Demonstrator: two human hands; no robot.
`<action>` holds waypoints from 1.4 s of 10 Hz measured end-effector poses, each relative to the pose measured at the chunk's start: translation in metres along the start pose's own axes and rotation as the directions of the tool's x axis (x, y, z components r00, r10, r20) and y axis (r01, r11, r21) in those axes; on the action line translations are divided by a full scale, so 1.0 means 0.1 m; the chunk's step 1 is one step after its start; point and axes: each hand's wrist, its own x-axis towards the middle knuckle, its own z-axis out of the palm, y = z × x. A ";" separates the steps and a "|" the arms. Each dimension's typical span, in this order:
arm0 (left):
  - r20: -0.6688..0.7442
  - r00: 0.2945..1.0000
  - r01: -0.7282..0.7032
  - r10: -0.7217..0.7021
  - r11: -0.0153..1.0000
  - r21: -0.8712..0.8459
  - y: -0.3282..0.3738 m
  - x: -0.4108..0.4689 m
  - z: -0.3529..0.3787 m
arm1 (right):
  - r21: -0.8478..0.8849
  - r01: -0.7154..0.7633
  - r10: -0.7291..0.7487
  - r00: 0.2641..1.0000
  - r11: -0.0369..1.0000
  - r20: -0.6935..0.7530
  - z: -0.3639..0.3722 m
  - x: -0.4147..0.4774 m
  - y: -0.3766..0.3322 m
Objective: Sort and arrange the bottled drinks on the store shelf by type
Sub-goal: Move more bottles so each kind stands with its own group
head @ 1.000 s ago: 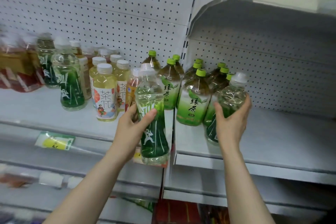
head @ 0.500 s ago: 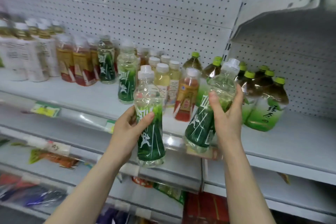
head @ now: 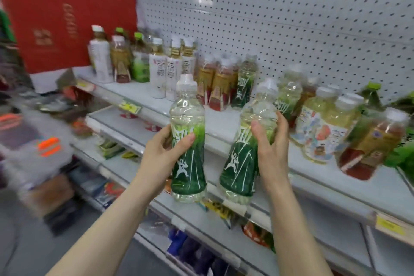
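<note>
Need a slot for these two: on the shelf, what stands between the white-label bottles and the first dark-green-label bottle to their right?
Head view: a cluster of gold-and-red-label bottles stands between the white-label bottles and that dark-green-label bottle.

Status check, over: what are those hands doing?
Left hand grips one green-label bottle. Right hand grips a second green-label bottle. Matching bottle on shelf ahead.
</note>
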 end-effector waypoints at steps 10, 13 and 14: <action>-0.221 0.968 -0.067 0.116 0.974 0.217 0.17 2.89 -2.70 | 0.142 -0.036 -0.013 0.945 0.989 0.328 3.69 2.71 -0.60; -0.037 0.997 -0.065 0.075 0.972 0.225 0.22 3.75 -3.17 | -0.178 0.160 -0.139 0.982 0.971 0.128 4.53 3.99 -0.81; 0.007 1.000 -0.021 0.020 0.980 0.196 0.19 3.93 -3.31 | -0.302 0.118 -0.088 0.990 0.946 0.111 4.76 4.32 -0.69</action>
